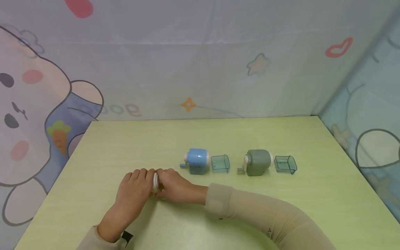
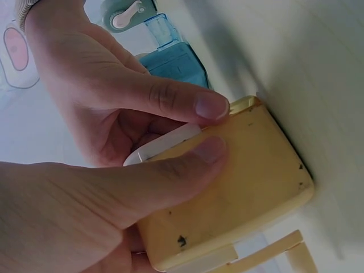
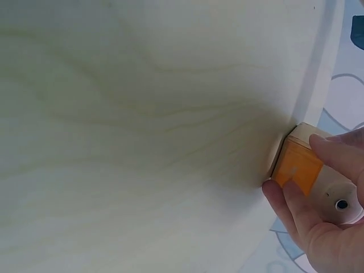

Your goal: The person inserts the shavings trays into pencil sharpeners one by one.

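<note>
A yellow crank pencil sharpener [image 2: 250, 176] is between both hands at the table's left-centre, mostly covered by them in the head view. My left hand [image 1: 132, 191] grips its body, the thumb lying across the yellow face in the left wrist view. From the other side comes my right hand [image 1: 176, 185], whose thumb and fingers pinch around the orange see-through shavings drawer [image 3: 300, 166] in the sharpener's end. Above that drawer's side, a round pencil hole [image 3: 341, 205] shows in the pale end face. The yellow crank arm [image 2: 273, 250] sticks out near the left hand.
To the right stand a blue pencil sharpener [image 1: 198, 161] and a grey-green pencil sharpener [image 1: 258, 162], both with cranks pointing left. A clear teal drawer [image 1: 220, 163] lies right of the blue one, another teal drawer [image 1: 285, 164] right of the grey-green one. A printed curtain [image 1: 215, 69] hangs behind the table.
</note>
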Demonstrator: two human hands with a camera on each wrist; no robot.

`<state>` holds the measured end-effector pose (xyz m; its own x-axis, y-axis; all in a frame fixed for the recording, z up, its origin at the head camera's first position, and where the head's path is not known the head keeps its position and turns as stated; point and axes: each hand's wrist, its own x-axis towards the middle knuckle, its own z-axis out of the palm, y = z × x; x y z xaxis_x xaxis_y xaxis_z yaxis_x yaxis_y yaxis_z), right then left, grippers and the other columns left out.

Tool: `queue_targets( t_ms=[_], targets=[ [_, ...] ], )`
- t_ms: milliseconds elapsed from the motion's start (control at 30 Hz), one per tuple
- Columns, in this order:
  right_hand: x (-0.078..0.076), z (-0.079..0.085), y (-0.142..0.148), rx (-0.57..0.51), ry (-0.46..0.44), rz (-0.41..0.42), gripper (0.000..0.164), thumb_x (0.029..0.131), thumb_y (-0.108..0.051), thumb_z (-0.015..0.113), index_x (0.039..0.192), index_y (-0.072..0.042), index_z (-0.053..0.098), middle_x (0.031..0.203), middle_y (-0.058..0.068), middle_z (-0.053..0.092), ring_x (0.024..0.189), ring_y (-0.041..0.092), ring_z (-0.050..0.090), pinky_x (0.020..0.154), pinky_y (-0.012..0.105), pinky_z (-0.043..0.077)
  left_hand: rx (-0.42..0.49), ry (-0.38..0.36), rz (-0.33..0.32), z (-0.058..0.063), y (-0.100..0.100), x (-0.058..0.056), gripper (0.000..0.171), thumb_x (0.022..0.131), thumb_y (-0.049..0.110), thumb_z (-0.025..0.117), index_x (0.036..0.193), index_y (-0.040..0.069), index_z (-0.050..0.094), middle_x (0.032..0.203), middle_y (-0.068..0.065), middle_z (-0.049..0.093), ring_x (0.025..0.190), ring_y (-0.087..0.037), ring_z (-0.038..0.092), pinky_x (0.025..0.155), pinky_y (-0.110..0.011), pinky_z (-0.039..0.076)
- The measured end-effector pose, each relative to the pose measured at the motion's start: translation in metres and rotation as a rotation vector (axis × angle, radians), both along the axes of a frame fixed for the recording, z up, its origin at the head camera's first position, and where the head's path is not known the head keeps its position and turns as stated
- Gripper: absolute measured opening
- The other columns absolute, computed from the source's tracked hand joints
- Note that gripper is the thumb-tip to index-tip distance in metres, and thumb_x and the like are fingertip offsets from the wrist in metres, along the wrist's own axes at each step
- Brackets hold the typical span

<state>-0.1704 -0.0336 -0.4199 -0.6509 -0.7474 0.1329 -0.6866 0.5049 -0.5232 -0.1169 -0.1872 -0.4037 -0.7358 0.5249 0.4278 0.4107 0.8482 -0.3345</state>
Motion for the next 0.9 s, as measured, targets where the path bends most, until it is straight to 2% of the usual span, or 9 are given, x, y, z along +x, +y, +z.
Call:
queue_targets(
  t_ms=[100,233,367,467,633,767,900],
  targets=[
    [0.0,0.0,0.001,-0.01,-0.003,0.009,0.041,0.074,-0.024,0.077,0.1,-0.006,0.051,0.081,-0.006,0.05,0.07,0.004,0.046,0.058,0.012,0.039,-0.007,0.002,0.004,0.001,0.001,0.0,0.051,0.058,0.005,0.083,0.097,-0.001,0.049,0.078,-0.011,0.049,0.073,-0.025,0.05,0.059,-0.033,0.044],
    [0.0,0.002,0.003,-0.012,-0.021,0.008,0.043,0.074,-0.025,0.076,0.104,-0.005,0.051,0.082,-0.005,0.053,0.068,0.004,0.045,0.056,0.012,0.038,-0.026,-0.035,0.024,0.002,0.001,0.0,0.054,0.059,0.012,0.084,0.099,0.0,0.049,0.08,-0.011,0.049,0.075,-0.025,0.05,0.06,-0.034,0.045],
    [0.001,0.008,0.006,-0.006,-0.073,-0.019,0.057,0.073,-0.025,0.077,0.118,-0.001,0.049,0.092,0.001,0.059,0.071,0.005,0.05,0.059,0.011,0.041,-0.043,-0.083,0.046,0.003,0.0,0.0,0.062,0.058,0.025,0.084,0.103,0.001,0.049,0.083,-0.01,0.05,0.078,-0.025,0.05,0.061,-0.035,0.045],
    [0.001,0.015,0.009,0.006,-0.126,-0.049,0.069,0.072,-0.025,0.077,0.126,0.001,0.044,0.102,0.006,0.061,0.076,0.006,0.055,0.064,0.011,0.043,-0.053,-0.127,0.064,0.004,-0.001,0.001,0.067,0.058,0.028,0.084,0.108,0.002,0.048,0.087,-0.01,0.052,0.081,-0.025,0.05,0.062,-0.036,0.045],
    [-0.002,0.024,0.017,0.009,-0.158,-0.073,0.073,0.07,-0.021,0.079,0.13,0.0,0.042,0.109,0.008,0.059,0.081,0.008,0.058,0.066,0.011,0.044,-0.048,-0.193,0.088,0.007,-0.001,0.002,0.079,0.058,0.043,0.081,0.118,0.003,0.048,0.095,-0.01,0.054,0.087,-0.026,0.052,0.067,-0.038,0.047],
    [-0.004,0.032,0.025,-0.022,-0.152,-0.068,0.073,0.068,-0.018,0.081,0.129,-0.001,0.043,0.111,0.009,0.058,0.084,0.008,0.058,0.068,0.011,0.044,-0.017,-0.185,0.068,0.008,0.0,-0.001,0.093,0.059,0.062,0.072,0.127,0.005,0.046,0.101,-0.01,0.055,0.093,-0.026,0.052,0.072,-0.039,0.048],
    [-0.006,0.042,0.035,-0.054,-0.124,-0.066,0.068,0.067,-0.019,0.081,0.125,-0.003,0.048,0.111,0.007,0.059,0.084,0.005,0.056,0.069,0.011,0.044,0.01,-0.155,0.02,0.009,0.005,-0.005,0.091,0.066,0.066,0.065,0.13,0.004,0.043,0.107,-0.011,0.055,0.1,-0.027,0.05,0.076,-0.039,0.047]
  ],
)
